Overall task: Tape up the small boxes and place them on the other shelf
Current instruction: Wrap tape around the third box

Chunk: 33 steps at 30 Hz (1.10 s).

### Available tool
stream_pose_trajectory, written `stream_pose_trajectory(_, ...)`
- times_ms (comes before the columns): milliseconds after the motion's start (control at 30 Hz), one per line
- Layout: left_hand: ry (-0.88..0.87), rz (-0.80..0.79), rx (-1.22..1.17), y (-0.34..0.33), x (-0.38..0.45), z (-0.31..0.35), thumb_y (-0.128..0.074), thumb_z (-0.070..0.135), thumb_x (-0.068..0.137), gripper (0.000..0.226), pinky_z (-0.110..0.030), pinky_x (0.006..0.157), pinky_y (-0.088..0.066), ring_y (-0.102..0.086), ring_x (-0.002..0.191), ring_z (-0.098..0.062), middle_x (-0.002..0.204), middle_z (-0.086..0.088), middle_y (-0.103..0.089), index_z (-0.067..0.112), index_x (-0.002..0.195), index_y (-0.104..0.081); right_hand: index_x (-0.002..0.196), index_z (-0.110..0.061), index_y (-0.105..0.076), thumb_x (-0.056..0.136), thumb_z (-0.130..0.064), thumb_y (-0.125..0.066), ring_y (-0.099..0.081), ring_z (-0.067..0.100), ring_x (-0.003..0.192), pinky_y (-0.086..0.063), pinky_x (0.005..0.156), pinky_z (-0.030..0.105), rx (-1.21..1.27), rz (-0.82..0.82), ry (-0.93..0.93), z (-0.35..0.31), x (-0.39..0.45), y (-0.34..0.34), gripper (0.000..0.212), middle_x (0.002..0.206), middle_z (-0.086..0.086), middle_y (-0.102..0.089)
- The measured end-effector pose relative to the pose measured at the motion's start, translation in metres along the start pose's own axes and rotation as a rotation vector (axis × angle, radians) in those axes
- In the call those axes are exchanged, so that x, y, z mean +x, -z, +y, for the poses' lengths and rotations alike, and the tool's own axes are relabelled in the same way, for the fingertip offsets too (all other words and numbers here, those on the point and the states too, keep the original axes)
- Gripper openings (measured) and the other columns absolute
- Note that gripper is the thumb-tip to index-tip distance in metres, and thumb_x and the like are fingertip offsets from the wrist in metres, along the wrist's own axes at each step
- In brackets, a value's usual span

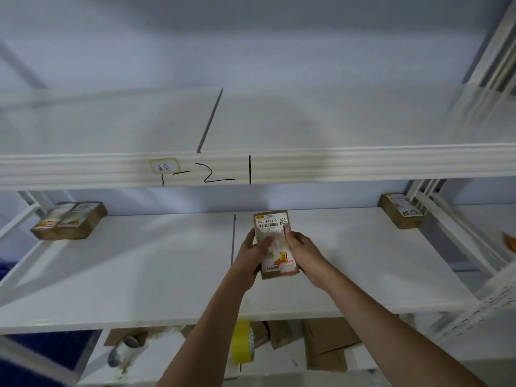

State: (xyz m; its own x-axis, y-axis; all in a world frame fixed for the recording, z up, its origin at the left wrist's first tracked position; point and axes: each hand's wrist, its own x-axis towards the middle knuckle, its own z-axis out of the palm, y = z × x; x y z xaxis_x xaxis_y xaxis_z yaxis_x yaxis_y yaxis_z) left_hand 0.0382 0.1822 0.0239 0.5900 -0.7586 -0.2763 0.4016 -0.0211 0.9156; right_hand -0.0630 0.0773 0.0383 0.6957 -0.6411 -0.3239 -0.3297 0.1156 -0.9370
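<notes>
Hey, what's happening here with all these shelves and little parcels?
A person is holding a small labelled cardboard box with both hands, the left hand on one side and the right hand on the other, over the middle shelf. Two other boxes already sit on that shelf: one at the far left and one at the far right. A roll of yellow tape and more cardboard boxes lie on the shelf below.

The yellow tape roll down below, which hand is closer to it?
Left. The yellow tape roll stands on the lower shelf under the left forearm; the left hand and right hand both grip the small box above, the right farther over.
</notes>
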Motion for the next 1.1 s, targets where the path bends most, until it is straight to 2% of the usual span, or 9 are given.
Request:
stream_pose_trajectory(100, -0.033, 0.054, 0.052, -0.006, -0.003, -0.005, -0.055, 0.046, 0.099, 0.033, -0.041, 0.078, -0.061, -0.075, 0.094, -0.022, 0.111, 0.001, -0.074, 0.033, 0.129, -0.054, 0.129, -0.021, -0.052, 0.102, -0.06, -0.032, -0.073, 0.017, 0.089, -0.058, 0.067, 0.027, -0.035, 0.063, 0.031, 0.006, 0.0, -0.015, 0.052, 0.111, 0.003, -0.071)
stream_pose_trajectory(233, -0.059, 0.21, 0.135, -0.009, 0.002, -0.014, -0.052, 0.06, 0.095, 0.04, -0.045, 0.084, -0.061, -0.075, 0.088, -0.017, 0.101, 0.003, -0.076, 0.03, 0.119, -0.062, 0.13, -0.02, -0.052, 0.099, -0.066, -0.027, -0.07, 0.021, 0.098, -0.06, 0.086, 0.042, -0.097, 0.123, 0.08, 0.015, 0.002, -0.026, 0.061, 0.115, 0.006, -0.069)
stream_pose_trajectory(367, -0.047, 0.325, 0.147, -0.01, 0.004, -0.023, -0.055, 0.06, 0.093, 0.047, -0.047, 0.083, -0.061, -0.074, 0.088, -0.021, 0.1, -0.001, -0.074, 0.021, 0.119, -0.062, 0.14, -0.013, -0.045, 0.1, -0.062, -0.026, -0.067, 0.027, 0.109, -0.058, 0.089, 0.04, -0.253, 0.17, 0.102, 0.015, 0.0, -0.03, 0.066, 0.126, 0.011, -0.064)
stream_pose_trajectory(467, -0.052, 0.429, 0.169, -0.009, 0.005, -0.022, -0.054, 0.063, 0.092, 0.045, -0.044, 0.08, -0.061, -0.072, 0.087, -0.021, 0.102, -0.001, -0.069, 0.024, 0.116, -0.054, 0.143, -0.004, -0.045, 0.105, -0.043, -0.04, -0.063, 0.032, 0.114, -0.054, 0.088, 0.036, -0.479, 0.497, 0.233, 0.023, -0.002, -0.025, 0.055, 0.132, 0.018, -0.058)
stream_pose_trajectory(533, -0.069, 0.472, 0.203, -0.01, 0.006, -0.019, -0.052, 0.063, 0.092, 0.045, -0.039, 0.076, -0.061, -0.069, 0.085, -0.018, 0.1, 0.001, -0.066, 0.024, 0.114, -0.05, 0.126, -0.003, -0.061, 0.106, -0.032, -0.044, -0.068, 0.026, 0.096, -0.053, 0.075, 0.025, -0.525, 0.584, 0.374, 0.022, -0.01, -0.025, 0.039, 0.114, 0.015, -0.069)
stream_pose_trajectory(633, -0.063, 0.484, 0.243, -0.014, 0.007, -0.016, -0.051, 0.062, 0.094, 0.045, -0.033, 0.069, -0.057, -0.066, 0.081, -0.015, 0.094, 0.003, -0.063, 0.022, 0.115, -0.049, 0.1, -0.008, -0.071, 0.107, -0.035, -0.039, -0.067, 0.018, 0.075, -0.049, 0.059, 0.02, -0.492, 0.327, 0.28, 0.019, -0.014, -0.029, 0.042, 0.087, 0.006, -0.073)
stream_pose_trajectory(800, -0.004, 0.431, 0.251, -0.01, 0.013, -0.018, -0.052, 0.064, 0.092, 0.053, -0.042, 0.077, -0.061, -0.07, 0.088, -0.021, 0.101, -0.002, -0.068, 0.019, 0.12, -0.054, 0.096, -0.012, -0.071, 0.107, -0.043, -0.036, -0.063, 0.009, 0.073, -0.041, 0.056, 0.02, -0.391, 0.111, 0.102, 0.025, -0.013, -0.018, 0.048, 0.087, 0.0, -0.071)
stream_pose_trajectory(1000, 0.047, 0.365, 0.109, -0.005, 0.009, -0.033, -0.058, 0.063, 0.089, 0.054, -0.048, 0.081, -0.061, -0.074, 0.088, -0.024, 0.104, -0.004, -0.074, 0.021, 0.122, -0.059, 0.109, -0.014, -0.07, 0.102, -0.061, -0.03, -0.067, 0.015, 0.093, -0.05, 0.082, 0.03, -0.278, -0.088, -0.117, 0.018, -0.005, -0.003, 0.062, 0.101, 0.001, -0.074)
stream_pose_trajectory(1100, 0.047, 0.274, 0.024, -0.005, 0.006, -0.03, -0.061, 0.058, 0.09, 0.051, -0.05, 0.084, -0.06, -0.075, 0.089, -0.025, 0.106, -0.006, -0.075, 0.02, 0.123, -0.058, 0.104, -0.011, -0.071, 0.099, -0.064, -0.039, -0.073, 0.025, 0.092, -0.056, 0.096, 0.042, -0.153, -0.038, -0.108, 0.015, 0.001, 0.005, 0.062, 0.096, 0.005, -0.078)
